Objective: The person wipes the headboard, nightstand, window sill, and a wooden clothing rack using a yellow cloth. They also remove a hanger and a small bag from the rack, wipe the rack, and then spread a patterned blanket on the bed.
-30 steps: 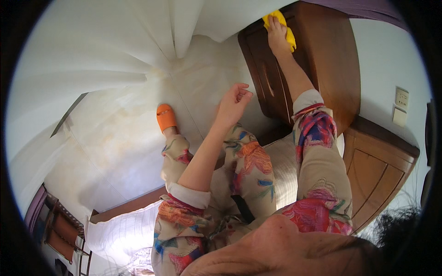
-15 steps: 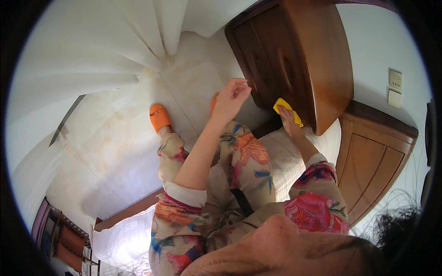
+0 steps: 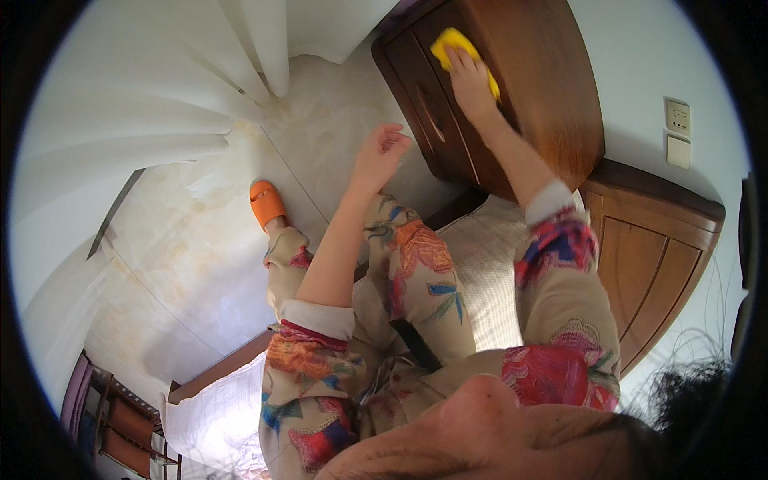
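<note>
By the wall (image 3: 628,72), a brown wooden nightstand (image 3: 556,96) is standing with its drawers (image 3: 404,72) sitting closed and hiding their contents. The right hand (image 3: 474,84) is gripping a yellow cloth (image 3: 448,44) and holding it against the nightstand's front, near the top edge, fingers lying over the fabric. The left hand (image 3: 381,152) is hanging above the floor (image 3: 200,192), its fingers half-curling, loose and partly open.

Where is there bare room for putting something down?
Bare: tiled floor between the white curtain and the orange slipper; beige cover between the right trouser leg and right sleeve. Crowded: wooden nightstand front, where the right hand presses a yellow cloth.
</note>
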Tool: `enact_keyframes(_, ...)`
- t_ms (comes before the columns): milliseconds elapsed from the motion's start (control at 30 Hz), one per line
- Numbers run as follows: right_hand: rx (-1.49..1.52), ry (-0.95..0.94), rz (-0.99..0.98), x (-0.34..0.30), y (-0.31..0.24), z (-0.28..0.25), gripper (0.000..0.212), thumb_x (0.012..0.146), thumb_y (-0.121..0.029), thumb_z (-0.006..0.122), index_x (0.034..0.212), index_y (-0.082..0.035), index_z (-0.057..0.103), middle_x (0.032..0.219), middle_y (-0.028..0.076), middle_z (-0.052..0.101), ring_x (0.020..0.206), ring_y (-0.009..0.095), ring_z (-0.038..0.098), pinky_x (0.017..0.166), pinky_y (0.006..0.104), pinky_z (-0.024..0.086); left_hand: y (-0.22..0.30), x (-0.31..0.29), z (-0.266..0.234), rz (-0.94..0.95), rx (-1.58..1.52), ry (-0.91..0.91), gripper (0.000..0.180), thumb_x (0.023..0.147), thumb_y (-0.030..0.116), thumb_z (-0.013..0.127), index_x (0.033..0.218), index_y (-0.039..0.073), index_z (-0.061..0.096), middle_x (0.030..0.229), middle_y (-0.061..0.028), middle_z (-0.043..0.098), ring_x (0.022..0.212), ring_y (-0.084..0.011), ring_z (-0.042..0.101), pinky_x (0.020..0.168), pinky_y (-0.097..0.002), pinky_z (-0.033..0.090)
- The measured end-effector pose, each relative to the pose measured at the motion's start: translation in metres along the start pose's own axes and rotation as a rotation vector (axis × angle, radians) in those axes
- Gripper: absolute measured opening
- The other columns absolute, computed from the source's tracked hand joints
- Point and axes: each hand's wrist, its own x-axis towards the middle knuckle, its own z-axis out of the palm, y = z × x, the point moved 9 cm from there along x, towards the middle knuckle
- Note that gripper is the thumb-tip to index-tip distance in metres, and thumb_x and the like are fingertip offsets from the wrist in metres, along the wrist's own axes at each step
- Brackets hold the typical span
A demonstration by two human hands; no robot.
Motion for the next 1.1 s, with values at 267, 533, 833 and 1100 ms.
enact_keyframes(267,0.275,-0.516,0.013,-0.285,-0.072,0.068,0.049,0.085,-0.007,0.049,0.133,-0.001,0.046,0.149,0.007,0.029,0.129,0.026,0.036,0.104,0.0378,0.033,0.01,-0.011,0.001,0.023,-0.057,0.004,0.03,0.087,0.014,0.063,0.113,0.001,0.055,0.094,-0.0037,0.061,0.084,-0.0118,0.056,0.077,-0.026,0.046)
enact_keyframes(533,0.001,-0.398,-0.167,-0.154,-0.126,0.148,0.048,0.088,-0.008,0.043,0.135,0.0,0.043,0.143,0.008,0.036,0.128,0.024,0.036,0.099,0.0366,0.035,0.025,-0.026,-0.033,0.058,0.042,0.108,0.027,0.088,0.011,0.06,0.113,0.001,0.054,0.093,-0.0045,0.062,0.08,-0.0107,0.055,0.073,-0.0251,0.046)
enact_keyframes(833,-0.052,-0.023,-0.028,0.013,-0.103,0.138,0.048,0.086,-0.009,0.049,0.132,0.004,0.046,0.145,0.011,0.035,0.126,0.025,0.036,0.094,0.0336,0.036,0.029,-0.01,-0.021,-0.062,0.016,0.074,0.029,0.091,0.008,0.057,0.118,0.0,0.052,0.104,-0.0075,0.063,0.093,-0.0116,0.057,0.085,-0.0256,0.045)
enact_keyframes(1100,0.75,-0.483,0.185,-0.192,-0.133,0.183,0.054,0.089,-0.004,0.043,0.141,0.001,0.031,0.142,0.013,0.034,0.125,0.03,0.039,0.099,0.0398,0.035,0.033,-0.019,-0.011,0.014,0.041,0.08,0.024,0.088,0.004,0.058,0.112,0.001,0.054,0.093,-0.004,0.063,0.078,-0.0089,0.055,0.071,-0.0243,0.047)
